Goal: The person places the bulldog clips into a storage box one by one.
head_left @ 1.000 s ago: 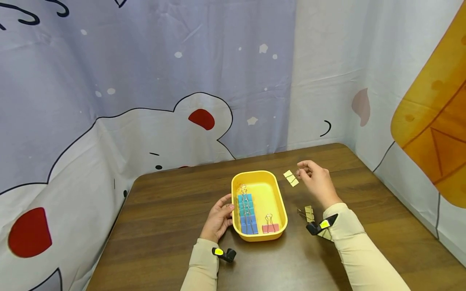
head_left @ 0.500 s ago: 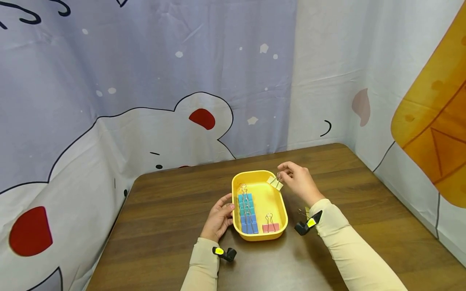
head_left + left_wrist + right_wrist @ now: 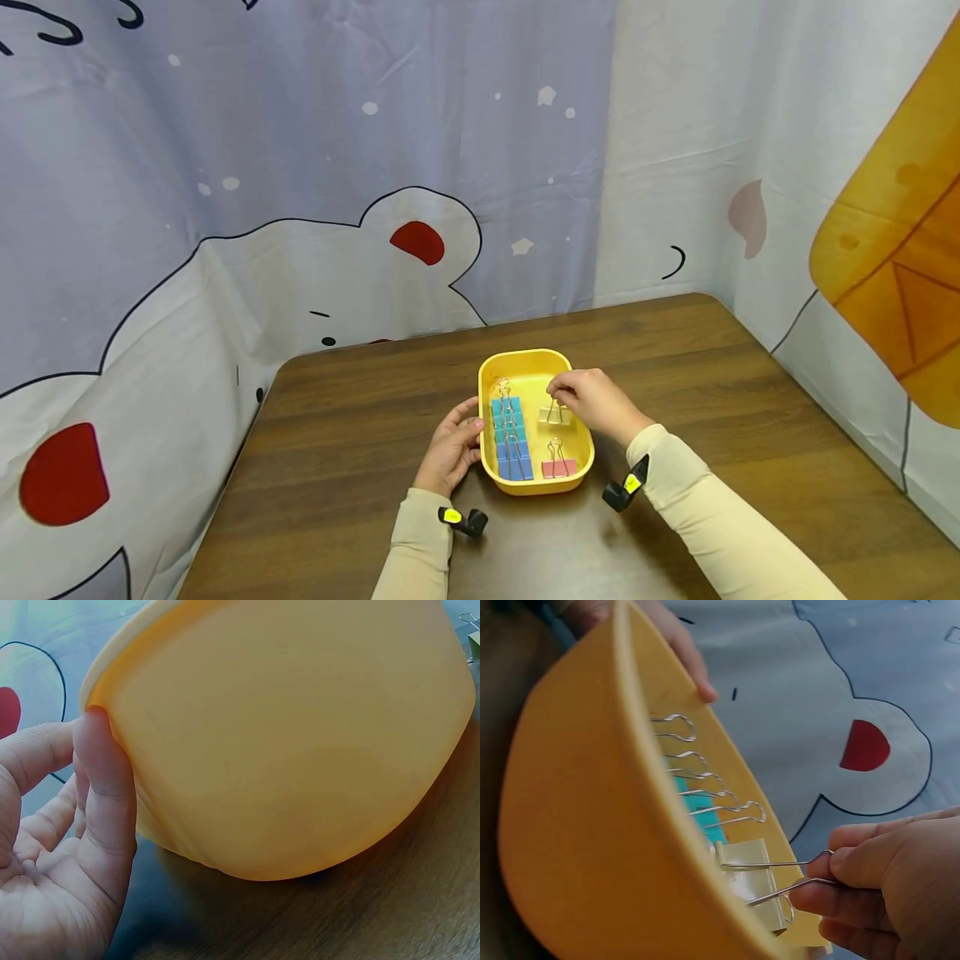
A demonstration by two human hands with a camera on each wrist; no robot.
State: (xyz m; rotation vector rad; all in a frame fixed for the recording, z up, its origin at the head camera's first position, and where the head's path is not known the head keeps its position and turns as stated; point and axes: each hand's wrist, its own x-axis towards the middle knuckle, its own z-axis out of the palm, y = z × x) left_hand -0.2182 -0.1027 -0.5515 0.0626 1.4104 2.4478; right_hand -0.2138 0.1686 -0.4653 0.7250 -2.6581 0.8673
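A yellow plastic tray (image 3: 489, 475) with tall walls stands mid-table. My left hand (image 3: 450, 446) grips its left side, thumb at the rim in the left wrist view. Between the thumb and fingers of my right hand (image 3: 600, 407), the wire handle of a pale yellow binder clip (image 3: 553, 417) is pinched; that clip is inside the tray on the right, its body low in the right wrist view. Below it in the head view is a pink binder clip (image 3: 558, 469). Teal binder clips (image 3: 506, 407) and blue binder clips (image 3: 514, 467) form a column along the left wall.
A brown wooden table (image 3: 360, 417) carries the tray. Patterned curtains (image 3: 315, 167) hang behind it and to the right. Another yellow clip (image 3: 474, 645) shows at the left wrist view's right edge; in the head view my right arm covers that area.
My right hand has carried the pale yellow binder clip from the table at the tray's right, over the rim and down inside above the pink clip. My left hand has stayed on the tray.
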